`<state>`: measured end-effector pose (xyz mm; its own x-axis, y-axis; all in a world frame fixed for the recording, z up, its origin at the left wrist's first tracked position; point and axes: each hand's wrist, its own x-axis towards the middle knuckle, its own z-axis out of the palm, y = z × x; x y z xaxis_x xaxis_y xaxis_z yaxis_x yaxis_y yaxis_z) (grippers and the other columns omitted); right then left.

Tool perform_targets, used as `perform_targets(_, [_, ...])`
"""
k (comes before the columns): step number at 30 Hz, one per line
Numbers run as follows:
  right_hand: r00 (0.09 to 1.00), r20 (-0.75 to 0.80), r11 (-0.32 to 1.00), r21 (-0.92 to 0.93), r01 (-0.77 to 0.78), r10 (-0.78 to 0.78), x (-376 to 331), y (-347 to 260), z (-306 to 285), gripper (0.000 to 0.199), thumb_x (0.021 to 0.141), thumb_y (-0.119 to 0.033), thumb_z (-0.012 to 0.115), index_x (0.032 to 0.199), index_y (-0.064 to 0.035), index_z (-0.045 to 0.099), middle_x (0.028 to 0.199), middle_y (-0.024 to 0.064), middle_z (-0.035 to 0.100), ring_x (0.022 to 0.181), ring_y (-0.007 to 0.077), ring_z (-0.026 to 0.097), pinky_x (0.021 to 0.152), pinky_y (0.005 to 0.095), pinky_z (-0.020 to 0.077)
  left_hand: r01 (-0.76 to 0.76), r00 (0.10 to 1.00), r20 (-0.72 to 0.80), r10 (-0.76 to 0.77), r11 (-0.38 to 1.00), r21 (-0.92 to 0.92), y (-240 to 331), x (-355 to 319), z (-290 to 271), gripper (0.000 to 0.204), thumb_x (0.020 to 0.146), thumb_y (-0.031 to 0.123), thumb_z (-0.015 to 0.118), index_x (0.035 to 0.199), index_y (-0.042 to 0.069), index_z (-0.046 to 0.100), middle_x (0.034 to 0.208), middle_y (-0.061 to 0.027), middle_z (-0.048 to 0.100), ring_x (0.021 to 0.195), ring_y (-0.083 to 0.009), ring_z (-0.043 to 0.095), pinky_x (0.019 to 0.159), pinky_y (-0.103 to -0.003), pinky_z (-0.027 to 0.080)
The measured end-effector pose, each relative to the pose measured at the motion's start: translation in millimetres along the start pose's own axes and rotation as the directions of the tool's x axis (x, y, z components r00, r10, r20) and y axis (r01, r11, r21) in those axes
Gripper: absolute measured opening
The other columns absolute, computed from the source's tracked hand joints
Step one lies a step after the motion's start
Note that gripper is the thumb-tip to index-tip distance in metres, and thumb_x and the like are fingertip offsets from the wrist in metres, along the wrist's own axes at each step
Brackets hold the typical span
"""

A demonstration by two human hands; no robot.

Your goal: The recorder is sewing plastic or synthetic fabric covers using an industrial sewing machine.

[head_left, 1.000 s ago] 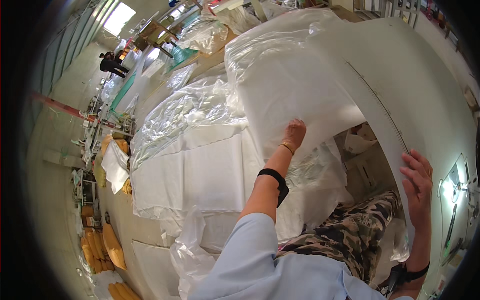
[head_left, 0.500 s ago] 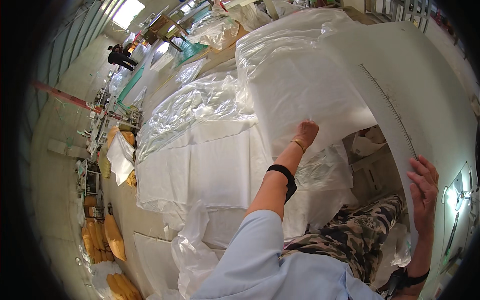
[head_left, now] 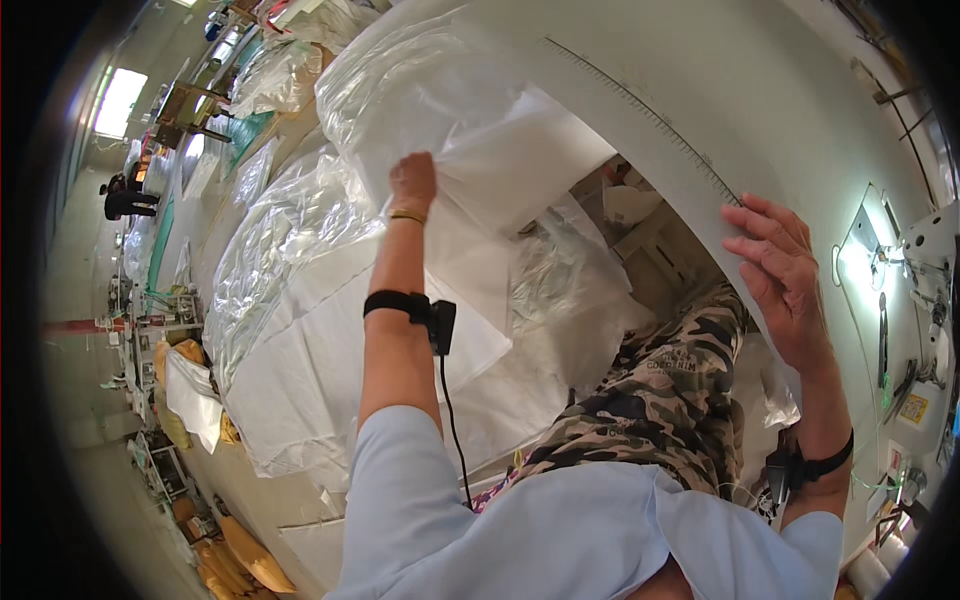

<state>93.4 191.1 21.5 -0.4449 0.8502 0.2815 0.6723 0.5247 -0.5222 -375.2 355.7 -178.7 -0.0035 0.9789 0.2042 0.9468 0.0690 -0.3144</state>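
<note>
My left hand (head_left: 413, 182) is closed in a fist on a white translucent plastic sheet (head_left: 530, 165), left of the table. Folds run across the sheet to the right of the fist, and its far side lies against the table edge. More clear and white plastic sheeting (head_left: 290, 225) is heaped beneath and to the left. At the near edge of the pale table (head_left: 690, 60), my right hand (head_left: 775, 265) has its fingers apart and holds nothing. Its fingertips are by the end of a ruler scale (head_left: 650, 115) along that edge.
A lit lamp (head_left: 868, 250) and part of a white machine (head_left: 932, 250) stand at the right, with a dark slender tool (head_left: 883, 345) nearby. Below the table edge are my camouflage-covered legs (head_left: 640, 395). Orange bundles (head_left: 240, 560) lie lower left. A person (head_left: 130, 198) bends over far left.
My view has turned, so the scene sits further left and higher. My left hand has moved left, away from the table, with the sheet. My right hand stays by the table edge.
</note>
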Motion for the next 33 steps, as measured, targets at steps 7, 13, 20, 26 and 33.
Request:
perform_targets(7, [1.000,0.008,1.000,-0.007,0.000,0.001,-4.6,3.1,1.0,0.020,0.085,-0.012,0.057,0.099,-0.0013,0.068,0.122,0.0095,0.063,0.124,0.0294,0.049,0.106,0.0417,0.0298,0.420,0.903,0.047,-0.426,0.855,-0.304,-20.3,-3.0,5.6,0.014,0.081,0.010,0.058,0.082,0.002,0.069,0.087,-0.0225,0.068,0.085,-0.0383,0.067,0.074,-0.044,0.054])
perform_targets(13, [1.000,0.023,1.000,-0.005,-0.006,0.007,-1.6,0.3,1.7,0.020,0.084,-0.011,0.058,0.099,-0.0011,0.068,0.122,0.0092,0.063,0.124,0.0293,0.049,0.106,0.0417,0.0307,0.491,0.852,0.087,-0.516,0.732,-0.471,6.9,-29.1,19.5,0.027,0.086,0.018,0.057,0.107,0.000,0.060,0.091,-0.0230,0.068,0.091,-0.0408,0.064,0.081,-0.047,0.051])
perform_targets(20, [1.000,0.023,1.000,-0.027,-0.006,0.007,-2.6,2.4,2.1,0.020,0.085,-0.012,0.058,0.099,-0.0013,0.068,0.122,0.0094,0.063,0.124,0.0299,0.048,0.106,0.0422,0.0304,0.350,0.937,0.299,-0.183,0.517,-0.781,4.1,-54.4,6.1,0.080,0.068,0.030,0.083,0.134,0.011,0.042,0.130,-0.0241,0.052,0.120,-0.0382,0.051,0.092,-0.046,0.047])
perform_targets(26, [1.000,0.020,0.999,-0.048,-0.010,0.011,-3.9,2.2,1.8,0.022,0.087,-0.015,0.057,0.099,-0.0011,0.068,0.122,0.0096,0.062,0.125,0.0296,0.048,0.106,0.0423,0.0301,0.126,0.964,0.243,0.105,0.625,-0.770,16.5,-77.4,-4.3,0.116,0.053,0.035,0.090,0.148,0.018,0.024,0.155,-0.0225,0.001,0.143,-0.0377,0.015,0.111,-0.046,0.031])
perform_targets(33, [1.000,0.019,0.999,-0.033,0.009,-0.008,-4.6,1.1,3.7,0.021,0.087,-0.013,0.055,0.099,-0.0003,0.067,0.123,0.0097,0.062,0.126,0.0296,0.046,0.106,0.0419,0.0300,-0.031,0.967,0.198,0.162,0.843,-0.537,31.3,-91.8,-4.2,0.122,0.052,0.038,0.087,0.151,0.017,0.019,0.154,-0.0264,-0.009,0.140,-0.0498,0.010,0.113,-0.053,0.022])
